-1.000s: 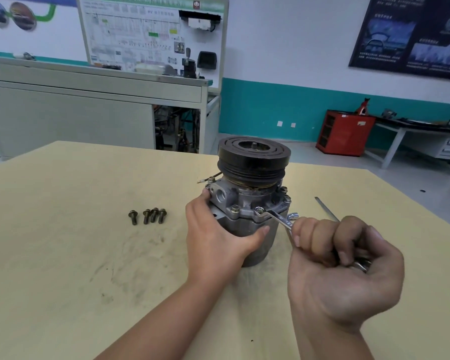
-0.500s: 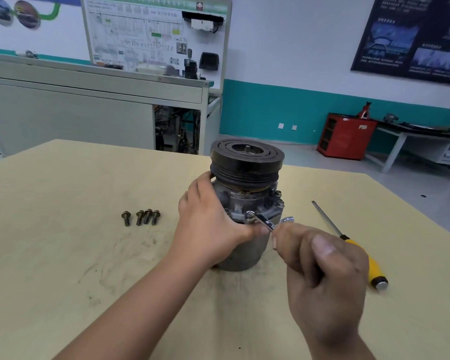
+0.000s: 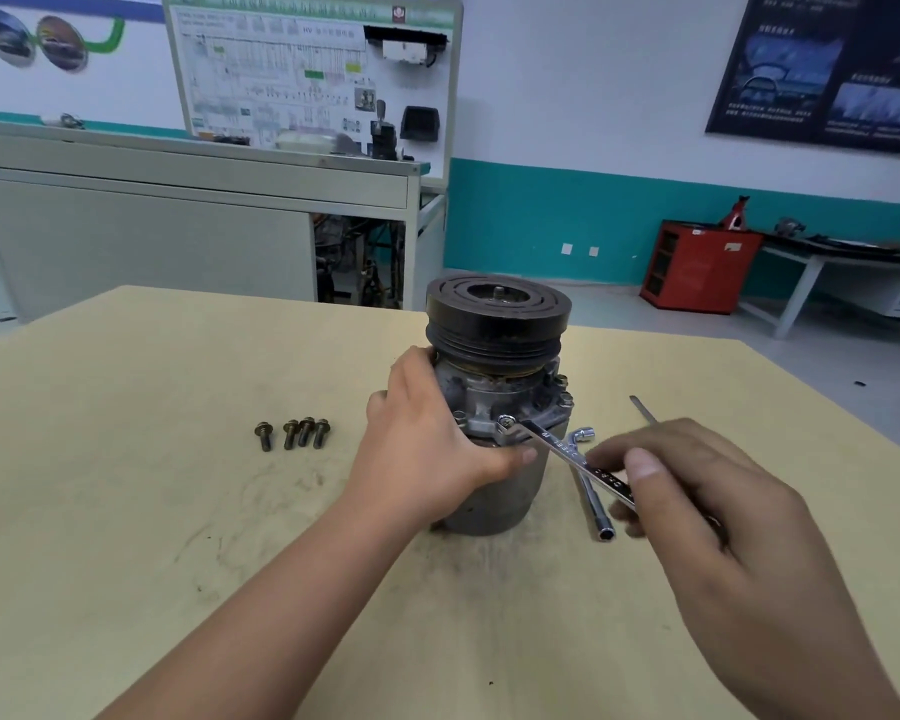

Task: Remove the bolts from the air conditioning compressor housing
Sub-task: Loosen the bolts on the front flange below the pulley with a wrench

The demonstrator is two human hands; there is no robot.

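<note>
One bolt (image 3: 506, 422) sits on the housing (image 3: 489, 402) just up-left of my right fingers (image 3: 614, 454), which pinch the wrench (image 3: 567, 449) whose long handle runs straight onto it, while my nearer left hand (image 3: 427, 449) grips the housing.

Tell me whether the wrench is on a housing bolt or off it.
On. The wrench has its ring end over a flange bolt; the right hand pinches the handle.

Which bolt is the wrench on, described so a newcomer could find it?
Start at the grey compressor standing on the yellow table. Follow its flange below the black pulley to the front. The bolt there has the wrench ring over its head, unlike the four loose bolts lying to the left.
</note>
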